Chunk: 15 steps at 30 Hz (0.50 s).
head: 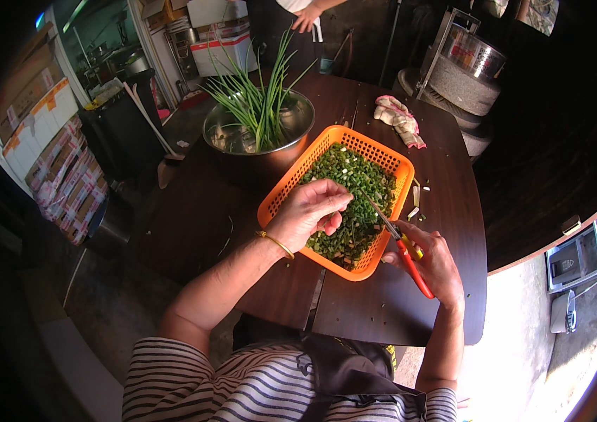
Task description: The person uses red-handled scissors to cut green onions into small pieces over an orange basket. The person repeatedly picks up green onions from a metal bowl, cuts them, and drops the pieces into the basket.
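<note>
An orange perforated plastic basket [264, 212] sits on the dark wooden table, holding a thick layer of chopped green onions [356, 176]. My left hand [315, 211] is over the basket with its thumb and fingertips pinched together; whether something small is between them I cannot tell. At the basket's right edge, my right hand [427, 258] grips scissors with red and yellow handles [408, 258], their blades pointing up and left over the chopped pieces. Behind the basket, whole green onions [264, 113] stand leaning in a steel bowl [303, 118].
A crumpled cloth [399, 120] lies on the table [446, 195] at the back right, with onion scraps [415, 196] near the basket. A person [306, 16] stands beyond the table. Stone grinding wheels [459, 87] are at the back right, stacked boxes [69, 174] at the left.
</note>
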Available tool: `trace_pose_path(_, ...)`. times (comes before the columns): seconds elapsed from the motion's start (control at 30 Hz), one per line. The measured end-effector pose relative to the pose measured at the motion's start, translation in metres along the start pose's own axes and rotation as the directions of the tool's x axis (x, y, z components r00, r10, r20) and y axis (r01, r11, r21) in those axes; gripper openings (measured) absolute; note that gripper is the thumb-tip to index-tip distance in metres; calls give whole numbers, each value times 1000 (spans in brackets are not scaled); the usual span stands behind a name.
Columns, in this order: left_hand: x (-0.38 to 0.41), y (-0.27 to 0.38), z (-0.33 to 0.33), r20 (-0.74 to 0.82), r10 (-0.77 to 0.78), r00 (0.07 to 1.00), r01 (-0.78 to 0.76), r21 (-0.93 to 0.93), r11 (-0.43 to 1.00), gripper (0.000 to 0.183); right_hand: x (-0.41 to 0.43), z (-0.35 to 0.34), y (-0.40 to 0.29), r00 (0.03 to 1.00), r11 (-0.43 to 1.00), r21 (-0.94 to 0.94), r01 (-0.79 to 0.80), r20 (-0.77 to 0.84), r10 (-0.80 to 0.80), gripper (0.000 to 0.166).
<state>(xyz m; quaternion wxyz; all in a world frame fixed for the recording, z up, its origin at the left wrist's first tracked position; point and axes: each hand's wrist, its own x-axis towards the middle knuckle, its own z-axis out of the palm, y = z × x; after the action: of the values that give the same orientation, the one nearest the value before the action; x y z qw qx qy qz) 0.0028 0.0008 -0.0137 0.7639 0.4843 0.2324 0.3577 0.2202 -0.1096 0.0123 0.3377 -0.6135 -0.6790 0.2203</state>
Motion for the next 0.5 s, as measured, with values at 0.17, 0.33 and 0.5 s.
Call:
trace_pose_path(0.17, -2, 1, 0, 52, -13, 999, 12, 29, 999, 13, -1, 1, 6, 1000, 999, -44, 11, -27, -12, 50)
trace_pose_path(0.33, -3, 2, 1, 8, -18, 1000, 18, 32, 999, 14, 0, -2, 3, 1000, 1000, -3, -9, -30, 9, 52)
trace_pose_path(0.5, -1, 1, 0, -15, 1, 1000, -1, 1, 1000, 12, 0, -2, 3, 998, 999, -20, 48, -39, -49, 53)
